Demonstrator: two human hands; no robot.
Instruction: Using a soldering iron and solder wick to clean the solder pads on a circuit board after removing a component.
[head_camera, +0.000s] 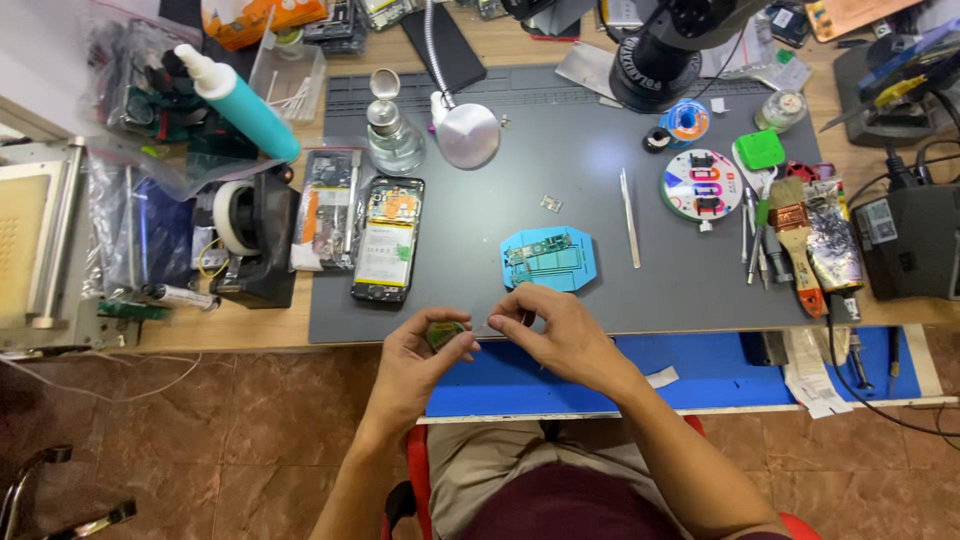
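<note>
Left hand (425, 350) pinched shut on small green part (443, 333); right hand (545, 325) just right, fingertips closed, contents indiscernible, above desk (700, 320) edge.

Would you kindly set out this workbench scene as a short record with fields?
Setting: grey work mat on a wooden bench, seen from above
Left hand: pinches a small green part between its fingers
Right hand: fingertips pinched together beside the green part; what they hold is too small to tell
Nearest on the mat: blue holder with a circuit board in it
Left of the holder: opened phone
Right of the holder: tweezers
</note>
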